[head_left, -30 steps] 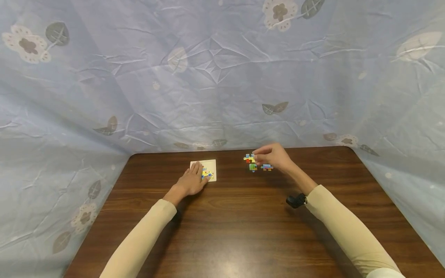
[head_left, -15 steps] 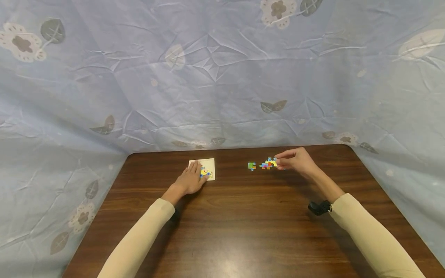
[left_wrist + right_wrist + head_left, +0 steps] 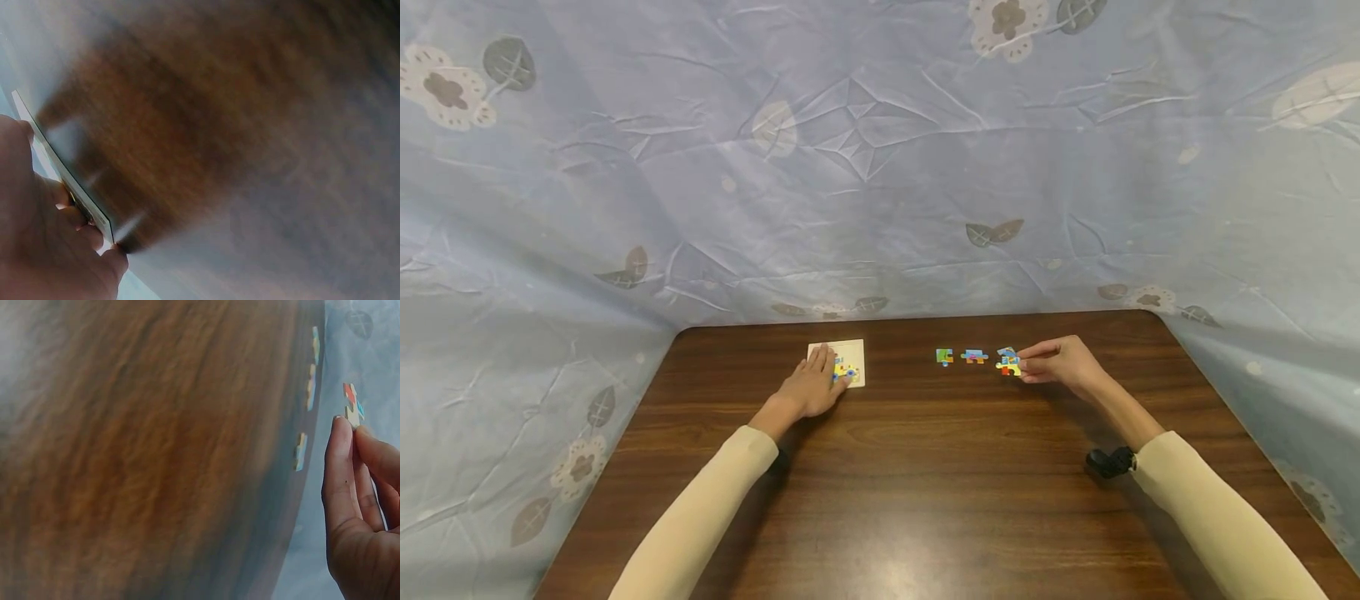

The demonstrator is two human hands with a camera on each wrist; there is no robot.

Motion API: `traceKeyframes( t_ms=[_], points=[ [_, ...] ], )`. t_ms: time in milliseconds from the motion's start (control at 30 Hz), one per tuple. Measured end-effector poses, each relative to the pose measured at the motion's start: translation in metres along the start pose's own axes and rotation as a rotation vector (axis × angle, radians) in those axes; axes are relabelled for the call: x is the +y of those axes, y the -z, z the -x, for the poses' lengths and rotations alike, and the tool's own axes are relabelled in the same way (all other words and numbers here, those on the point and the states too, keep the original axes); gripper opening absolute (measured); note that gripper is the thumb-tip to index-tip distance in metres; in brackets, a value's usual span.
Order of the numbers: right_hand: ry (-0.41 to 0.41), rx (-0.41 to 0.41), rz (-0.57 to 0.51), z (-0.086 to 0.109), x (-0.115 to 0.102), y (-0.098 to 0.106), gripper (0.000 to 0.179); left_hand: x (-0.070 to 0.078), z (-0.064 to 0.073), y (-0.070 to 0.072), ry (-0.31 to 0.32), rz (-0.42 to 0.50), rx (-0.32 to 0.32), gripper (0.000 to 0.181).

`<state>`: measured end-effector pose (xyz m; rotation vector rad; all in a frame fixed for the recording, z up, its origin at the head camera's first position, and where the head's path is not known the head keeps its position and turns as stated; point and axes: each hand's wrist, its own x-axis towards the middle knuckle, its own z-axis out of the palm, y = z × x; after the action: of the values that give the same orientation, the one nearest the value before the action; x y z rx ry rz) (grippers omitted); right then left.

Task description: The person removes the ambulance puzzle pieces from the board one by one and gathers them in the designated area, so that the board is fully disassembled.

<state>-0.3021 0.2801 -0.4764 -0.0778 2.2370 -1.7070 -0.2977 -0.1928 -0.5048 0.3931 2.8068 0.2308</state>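
Observation:
My left hand (image 3: 811, 388) rests on a pale square puzzle board (image 3: 856, 348), its fingers spread and covering the board's left part. Part of a yellow vehicle picture (image 3: 847, 372) shows beside the thumb. In the left wrist view, fingers lie along the board's edge (image 3: 78, 190). My right hand (image 3: 1067, 365) pinches a yellow, red and blue jigsaw piece (image 3: 1010, 367) between thumb and fingertips. Right wrist view: this jigsaw piece (image 3: 351, 405) sticks up past the fingertips, apart from the pieces on the table. In the head view it partly hides a blue piece (image 3: 1006, 352).
Left of the held piece lie a green jigsaw piece (image 3: 943, 356) and a blue and pink one (image 3: 973, 356), in a row near the far edge of the brown wooden table (image 3: 880, 467). A pale blue flowered cloth (image 3: 880, 167) hangs behind and at both sides.
My right hand has carried the yellow jigsaw piece to the right, from above the green piece, past the blue and pink one, to the row's right end. My left hand stays on the board.

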Motion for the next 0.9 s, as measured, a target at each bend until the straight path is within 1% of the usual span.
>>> traceKeyframes(
  t_ms=[200, 467, 567, 600, 700, 800, 833, 900],
  points=[
    [-0.054, -0.003, 0.005, 0.002, 0.009, 0.002, 0.04, 0.001, 0.0, 0.0, -0.001, -0.004, -0.002, 0.082],
    [-0.062, -0.004, 0.014, 0.003, 0.012, 0.005, 0.038, 0.003, 0.001, 0.0, 0.003, 0.003, 0.003, 0.082],
    [-0.071, -0.005, 0.022, 0.002, 0.011, 0.007, 0.038, 0.003, 0.0, 0.0, -0.007, 0.012, 0.009, 0.082],
    [-0.08, 0.007, 0.016, 0.002, 0.011, 0.006, 0.037, 0.003, 0.0, -0.001, -0.013, 0.018, 0.013, 0.081],
    [-0.072, -0.016, 0.041, 0.0, 0.01, 0.005, 0.038, 0.001, 0.001, -0.002, -0.003, 0.008, 0.011, 0.081],
    [-0.083, -0.038, 0.059, -0.001, 0.011, 0.003, 0.038, 0.0, 0.004, -0.002, 0.015, -0.01, 0.002, 0.081],
    [-0.082, -0.048, 0.078, -0.001, 0.012, 0.004, 0.039, 0.0, 0.004, -0.002, 0.015, -0.017, -0.002, 0.082],
    [-0.091, -0.035, 0.102, 0.0, 0.011, 0.006, 0.038, 0.002, 0.003, -0.001, -0.002, -0.003, -0.001, 0.082]
  ],
)
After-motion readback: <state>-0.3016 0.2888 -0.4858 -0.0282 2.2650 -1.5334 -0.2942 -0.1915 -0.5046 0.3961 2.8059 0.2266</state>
